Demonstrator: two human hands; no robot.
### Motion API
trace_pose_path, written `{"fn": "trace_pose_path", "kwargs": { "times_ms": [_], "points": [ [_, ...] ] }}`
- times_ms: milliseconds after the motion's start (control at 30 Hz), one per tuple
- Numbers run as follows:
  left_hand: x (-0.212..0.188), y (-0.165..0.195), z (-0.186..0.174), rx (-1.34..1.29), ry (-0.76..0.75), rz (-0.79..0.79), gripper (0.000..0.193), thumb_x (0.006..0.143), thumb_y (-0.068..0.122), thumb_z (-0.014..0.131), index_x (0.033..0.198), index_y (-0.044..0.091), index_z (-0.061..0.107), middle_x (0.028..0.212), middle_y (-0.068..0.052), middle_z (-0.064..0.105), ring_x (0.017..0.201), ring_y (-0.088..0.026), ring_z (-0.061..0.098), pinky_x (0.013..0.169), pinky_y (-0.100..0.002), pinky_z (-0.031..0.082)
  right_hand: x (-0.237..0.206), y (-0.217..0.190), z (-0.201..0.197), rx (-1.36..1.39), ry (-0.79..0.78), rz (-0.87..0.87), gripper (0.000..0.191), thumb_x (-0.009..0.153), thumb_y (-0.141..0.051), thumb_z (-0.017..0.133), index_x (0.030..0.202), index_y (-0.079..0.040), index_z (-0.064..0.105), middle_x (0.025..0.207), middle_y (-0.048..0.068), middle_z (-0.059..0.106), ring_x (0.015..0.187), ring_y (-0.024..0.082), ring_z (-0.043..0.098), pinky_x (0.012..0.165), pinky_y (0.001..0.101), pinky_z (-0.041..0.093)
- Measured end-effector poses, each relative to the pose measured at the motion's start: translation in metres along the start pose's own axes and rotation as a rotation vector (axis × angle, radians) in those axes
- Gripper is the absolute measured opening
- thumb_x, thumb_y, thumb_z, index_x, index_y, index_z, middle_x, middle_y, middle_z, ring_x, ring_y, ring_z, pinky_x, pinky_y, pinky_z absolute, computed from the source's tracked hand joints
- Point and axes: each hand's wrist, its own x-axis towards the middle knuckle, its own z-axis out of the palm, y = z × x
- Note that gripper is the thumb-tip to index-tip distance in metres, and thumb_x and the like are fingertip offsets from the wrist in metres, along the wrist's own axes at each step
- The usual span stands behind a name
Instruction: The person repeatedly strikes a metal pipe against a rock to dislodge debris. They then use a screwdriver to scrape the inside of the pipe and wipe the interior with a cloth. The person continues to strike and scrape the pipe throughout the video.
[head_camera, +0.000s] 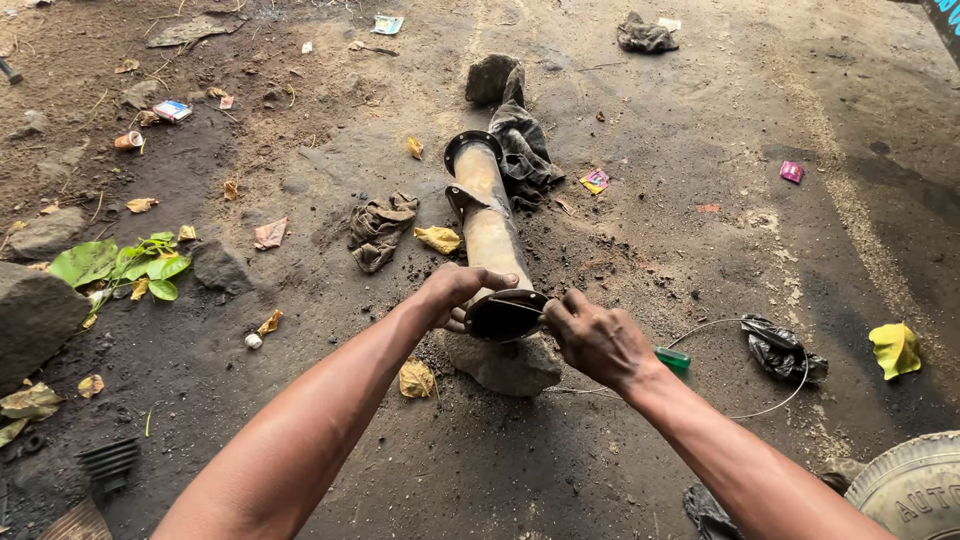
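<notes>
A rusty metal tube with round flanges (487, 215) lies on the dirt ground, its near end propped on a stone (505, 365). My left hand (455, 292) grips the tube just behind the near flange (503, 316). My right hand (597, 340) pinches a thin wire or tool at the flange's right rim. From that hand a thin wire (775, 395) loops over the ground to the right. A green-handled tool (673, 358) lies just behind my right wrist.
Dirty rags lie by the tube (380, 228) and over its far end (522, 150). Rocks (35, 315) and green leaves (125, 265) sit at left, a black bag (780, 350) at right, a tyre (915, 490) at bottom right. Litter is scattered about.
</notes>
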Motion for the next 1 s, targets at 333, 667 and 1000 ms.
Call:
{"fn": "trace_pose_path", "kwargs": {
  "times_ms": [333, 667, 1000],
  "points": [
    [0.005, 0.001, 0.001, 0.037, 0.034, -0.018, 0.073, 0.075, 0.040, 0.085, 0.117, -0.015, 0.062, 0.089, -0.023, 0.071, 0.063, -0.029, 0.073, 0.054, -0.038, 0.061, -0.009, 0.013, 0.026, -0.218, 0.063, 0.059, 0.026, 0.108, -0.015, 0.038, 0.108, -0.004, 0.060, 0.074, 0.013, 0.056, 0.044, 0.012, 0.051, 0.027, 0.0244, 0.043],
    [0.004, -0.001, 0.000, 0.001, 0.046, -0.012, 0.073, 0.072, 0.040, 0.086, 0.118, -0.012, 0.065, 0.094, -0.023, 0.070, 0.065, -0.030, 0.073, 0.055, -0.039, 0.061, -0.006, -0.011, 0.037, -0.010, -0.146, 0.249, 0.020, 0.106, -0.010, 0.035, 0.110, -0.004, 0.054, 0.076, 0.015, 0.060, 0.045, 0.015, 0.057, 0.031, 0.0268, 0.045],
    [-0.001, -0.003, 0.000, 0.011, 0.055, -0.021, 0.069, 0.073, 0.041, 0.087, 0.113, -0.011, 0.065, 0.090, -0.017, 0.068, 0.069, -0.027, 0.070, 0.057, -0.037, 0.057, -0.012, -0.020, 0.036, 0.010, -0.431, 0.322, 0.018, 0.107, -0.014, 0.041, 0.109, -0.004, 0.056, 0.072, 0.013, 0.062, 0.049, 0.017, 0.056, 0.038, 0.0317, 0.045]
  ]
}}
